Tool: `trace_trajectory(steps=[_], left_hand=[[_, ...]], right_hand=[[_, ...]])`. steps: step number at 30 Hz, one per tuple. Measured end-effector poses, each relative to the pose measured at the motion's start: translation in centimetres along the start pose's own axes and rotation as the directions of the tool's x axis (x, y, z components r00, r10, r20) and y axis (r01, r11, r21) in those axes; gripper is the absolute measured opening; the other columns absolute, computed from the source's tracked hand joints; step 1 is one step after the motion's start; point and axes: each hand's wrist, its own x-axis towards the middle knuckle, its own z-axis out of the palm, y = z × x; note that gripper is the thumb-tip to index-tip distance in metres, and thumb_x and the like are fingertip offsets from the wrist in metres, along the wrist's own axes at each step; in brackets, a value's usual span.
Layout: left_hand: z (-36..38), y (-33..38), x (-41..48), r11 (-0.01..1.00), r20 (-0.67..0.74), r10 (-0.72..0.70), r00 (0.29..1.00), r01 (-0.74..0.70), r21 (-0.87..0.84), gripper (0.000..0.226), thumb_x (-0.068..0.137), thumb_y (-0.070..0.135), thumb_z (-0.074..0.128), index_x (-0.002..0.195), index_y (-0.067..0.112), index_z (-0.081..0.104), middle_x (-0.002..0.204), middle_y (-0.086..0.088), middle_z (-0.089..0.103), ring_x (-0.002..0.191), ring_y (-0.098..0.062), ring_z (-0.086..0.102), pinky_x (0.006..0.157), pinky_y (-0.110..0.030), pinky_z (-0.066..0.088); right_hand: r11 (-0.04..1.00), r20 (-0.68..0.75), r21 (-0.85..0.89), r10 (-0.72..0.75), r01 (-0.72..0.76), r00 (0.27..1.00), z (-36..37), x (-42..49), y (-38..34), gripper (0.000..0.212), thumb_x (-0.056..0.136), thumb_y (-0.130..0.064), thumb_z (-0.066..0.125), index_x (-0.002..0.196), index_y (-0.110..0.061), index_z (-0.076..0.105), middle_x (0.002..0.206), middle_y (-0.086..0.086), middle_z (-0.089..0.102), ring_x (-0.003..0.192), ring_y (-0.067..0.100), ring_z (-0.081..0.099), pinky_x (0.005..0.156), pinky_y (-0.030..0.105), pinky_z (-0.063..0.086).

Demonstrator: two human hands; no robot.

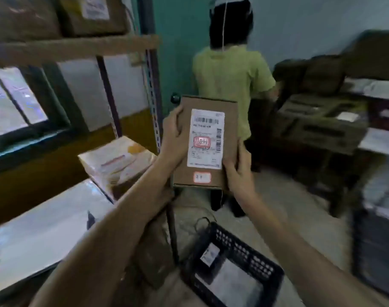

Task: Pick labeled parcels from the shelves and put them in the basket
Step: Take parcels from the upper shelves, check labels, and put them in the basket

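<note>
I hold a brown cardboard parcel (pixel 230 120) upright in front of me, its white shipping label and a small red-edged sticker facing me. My left hand (pixel 173 138) grips its left edge and my right hand (pixel 239 171) holds its lower right corner. Below on the floor stands the black perforated basket (pixel 251 253), with labeled parcels lying inside it. The held parcel hangs well above the basket and a little to the left of its middle.
A metal shelf unit (pixel 153 69) stands at left, with a tape-wrapped box (pixel 116 165) and a flat white parcel (pixel 40 227) on it. A person in a green shirt (pixel 229 85) stands ahead, back turned. Stacked boxes (pixel 322 116) and shelves fill the right.
</note>
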Motion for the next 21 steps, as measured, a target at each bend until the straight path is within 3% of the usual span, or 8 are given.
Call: trace_trajectory(steps=[2, 4, 7, 10, 13, 16, 19, 21], left_hand=[[4.7, -5.2, -2.0, 0.987, 0.031, -0.161, 0.986, 0.161, -0.005, 0.052, 0.086, 0.029, 0.058, 0.133, 0.018, 0.04, 0.13, -0.005, 0.045, 0.117, -0.005, 0.044, 0.103, -0.024, 0.039], [8.8, -10.0, -4.9, 0.964, 0.116, -0.258, 0.959, 0.246, 0.103, 0.044, 0.09, 0.017, 0.053, 0.132, 0.018, 0.04, 0.133, -0.012, 0.037, 0.102, 0.004, 0.039, 0.092, -0.006, 0.032], [14.1, -17.0, -8.9, 0.883, 0.26, -0.457, 0.851, 0.399, 0.248, 0.046, 0.09, 0.015, 0.05, 0.134, 0.024, 0.037, 0.133, -0.005, 0.03, 0.089, 0.005, 0.043, 0.075, -0.009, 0.038], [18.0, -23.4, -12.7, 0.749, 0.421, -0.661, 0.621, 0.516, 0.414, 0.048, 0.089, 0.011, 0.053, 0.135, 0.018, 0.04, 0.137, -0.007, 0.044, 0.105, -0.01, 0.05, 0.08, -0.019, 0.044], [20.3, -30.6, -17.0, 0.657, 0.57, -0.745, 0.347, 0.533, 0.534, 0.045, 0.088, 0.003, 0.055, 0.131, 0.009, 0.044, 0.134, -0.012, 0.049, 0.103, -0.012, 0.048, 0.067, -0.007, 0.041], [21.7, -39.3, -21.2, 0.572, 0.599, -0.788, 0.144, 0.533, 0.624, 0.044, 0.087, 0.003, 0.058, 0.129, 0.009, 0.045, 0.132, -0.012, 0.049, 0.106, -0.013, 0.05, 0.079, -0.018, 0.043], [23.0, -48.8, -23.5, 0.598, 0.63, -0.77, 0.105, 0.464, 0.653, 0.05, 0.085, 0.008, 0.062, 0.131, 0.014, 0.043, 0.138, -0.006, 0.038, 0.121, -0.013, 0.043, 0.091, -0.019, 0.04], [24.1, -55.3, -24.0, 0.63, 0.653, -0.749, 0.114, 0.429, 0.648, 0.064, 0.083, 0.007, 0.064, 0.137, 0.021, 0.034, 0.144, 0.0, 0.022, 0.129, -0.016, 0.034, 0.097, -0.022, 0.038]], right_hand=[[0.99, 0.032, -0.037, 0.14, -0.139, 0.99, -1.8, -2.8, 5.1, 0.067, 0.094, -0.023, 0.049, 0.147, -0.022, 0.009, 0.15, 0.0, 0.021, 0.129, 0.003, 0.027, 0.109, 0.026, 0.027], [0.942, 0.063, -0.007, 0.335, -0.335, 0.94, -3.5, -5.8, 10.2, 0.069, 0.093, -0.024, 0.05, 0.147, -0.021, 0.007, 0.152, -0.001, 0.021, 0.136, 0.012, 0.027, 0.114, 0.035, 0.026], [0.807, 0.041, 0.034, 0.588, -0.589, 0.808, -5.0, -10.0, 17.6, 0.065, 0.094, -0.02, 0.048, 0.147, -0.022, 0.01, 0.145, -0.007, 0.028, 0.132, 0.009, 0.031, 0.11, 0.023, 0.026], [0.635, -0.036, 0.099, 0.772, -0.766, 0.635, -4.8, -13.7, 23.6, 0.058, 0.092, -0.007, 0.047, 0.144, -0.017, 0.025, 0.131, -0.006, 0.042, 0.12, 0.009, 0.043, 0.099, 0.017, 0.034], [0.441, -0.103, 0.191, 0.897, -0.877, 0.429, -3.7, -16.9, 30.3, 0.041, 0.09, -0.012, 0.056, 0.128, -0.016, 0.044, 0.121, 0.007, 0.059, 0.101, 0.018, 0.061, 0.085, 0.027, 0.05], [0.243, -0.129, 0.29, 0.968, -0.926, 0.213, -1.9, -19.1, 38.5, 0.051, 0.088, -0.015, 0.059, 0.134, -0.014, 0.038, 0.118, 0.004, 0.056, 0.087, 0.004, 0.057, 0.061, 0.008, 0.048], [0.102, -0.085, 0.296, 0.993, -0.95, 0.08, 1.1, -19.9, 48.0, 0.059, 0.089, -0.015, 0.057, 0.14, -0.013, 0.028, 0.133, 0.009, 0.047, 0.111, 0.022, 0.053, 0.084, 0.028, 0.051], [0.069, -0.051, 0.281, 0.997, -0.957, 0.057, 3.4, -19.4, 54.9, 0.059, 0.091, -0.016, 0.053, 0.142, -0.015, 0.023, 0.141, 0.01, 0.041, 0.122, 0.028, 0.047, 0.101, 0.044, 0.043]])
